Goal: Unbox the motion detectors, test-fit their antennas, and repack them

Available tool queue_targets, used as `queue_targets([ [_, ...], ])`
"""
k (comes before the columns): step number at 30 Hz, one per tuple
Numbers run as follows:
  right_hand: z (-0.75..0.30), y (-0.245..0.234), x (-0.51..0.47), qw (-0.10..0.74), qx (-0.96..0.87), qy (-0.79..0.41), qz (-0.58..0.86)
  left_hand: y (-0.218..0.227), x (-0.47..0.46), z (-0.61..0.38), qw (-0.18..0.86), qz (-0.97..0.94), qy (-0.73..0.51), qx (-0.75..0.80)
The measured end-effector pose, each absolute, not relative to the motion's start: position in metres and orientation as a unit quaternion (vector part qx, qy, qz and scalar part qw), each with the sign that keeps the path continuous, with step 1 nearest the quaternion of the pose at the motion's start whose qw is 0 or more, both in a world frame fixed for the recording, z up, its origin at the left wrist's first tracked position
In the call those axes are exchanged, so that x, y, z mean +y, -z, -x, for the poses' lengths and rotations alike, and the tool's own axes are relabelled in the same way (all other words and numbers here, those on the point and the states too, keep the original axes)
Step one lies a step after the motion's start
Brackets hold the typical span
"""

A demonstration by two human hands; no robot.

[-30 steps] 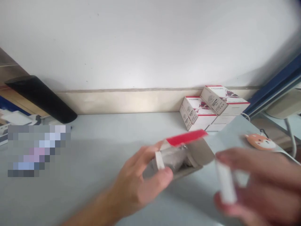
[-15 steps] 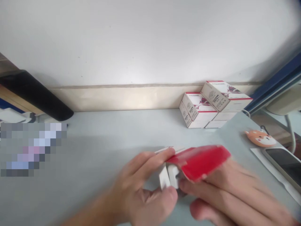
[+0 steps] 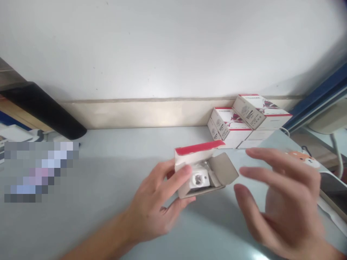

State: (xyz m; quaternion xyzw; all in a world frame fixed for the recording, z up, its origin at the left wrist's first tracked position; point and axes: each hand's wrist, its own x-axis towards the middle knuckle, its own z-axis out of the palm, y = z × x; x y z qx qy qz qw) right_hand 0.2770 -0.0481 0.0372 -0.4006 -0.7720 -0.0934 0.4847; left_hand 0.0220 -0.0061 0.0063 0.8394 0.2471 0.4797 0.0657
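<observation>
My left hand [image 3: 159, 198] is closed on a small cardboard box [image 3: 187, 193] with a red-edged flap, held tilted above the desk with its open end towards me. Inside the box sits a white plastic part [image 3: 200, 179] with a round socket-like opening; a small clear bag [image 3: 209, 168] seems to lie beside it. One grey side flap [image 3: 225, 169] sticks out to the right. To the right of the box, my right hand [image 3: 287, 195] is in the air, fingers apart and holding nothing, slightly blurred.
Several white and red boxes [image 3: 244, 139] are stacked against the wall at the back right. An orange animal-faced item [image 3: 307, 159] and a phone [image 3: 334, 189] lie at the right, partly behind my right hand. A black roll [image 3: 54, 108] lies at the left, near a pixelated area.
My right hand has let go of the red flap and drawn off to the right. The box has turned and risen slightly, so its open end and contents now show.
</observation>
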Motion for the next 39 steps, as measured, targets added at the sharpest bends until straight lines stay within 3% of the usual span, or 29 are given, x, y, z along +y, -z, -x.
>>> queue_targets([
  [3,-0.274,-0.035,-0.045,0.473,-0.777,-0.013,0.416,-0.012,-0.006,-0.019,0.089,-0.855,-0.457,0.23],
  [8,-0.277,-0.029,-0.042,0.423,-0.852,-0.033,0.307,-0.02,-0.01,-0.017,0.137,-0.867,-0.438,0.196],
  [11,-0.279,-0.031,-0.045,0.416,-0.848,-0.088,0.316,-0.019,-0.012,-0.02,0.194,-0.86,-0.432,0.193],
  [15,-0.279,-0.031,-0.047,0.436,-0.834,-0.089,0.326,-0.016,-0.014,-0.023,0.252,-0.845,-0.416,0.223],
  [19,-0.279,-0.031,-0.045,0.474,-0.82,-0.083,0.311,-0.02,-0.016,-0.023,0.234,-0.831,-0.437,0.251],
  [24,-0.281,-0.039,-0.047,0.45,-0.839,-0.052,0.302,-0.026,-0.022,-0.023,0.29,-0.838,-0.358,0.293],
  [28,-0.271,-0.043,-0.054,0.494,-0.795,-0.118,0.333,-0.023,-0.026,-0.023,0.369,-0.799,-0.335,0.337],
  [31,-0.267,-0.045,-0.057,0.514,-0.772,-0.155,0.341,-0.02,-0.025,-0.023,0.359,-0.794,-0.32,0.372],
  [39,-0.283,-0.042,-0.046,0.402,-0.857,-0.096,0.308,-0.011,-0.018,-0.02,0.376,-0.761,-0.372,0.376],
])
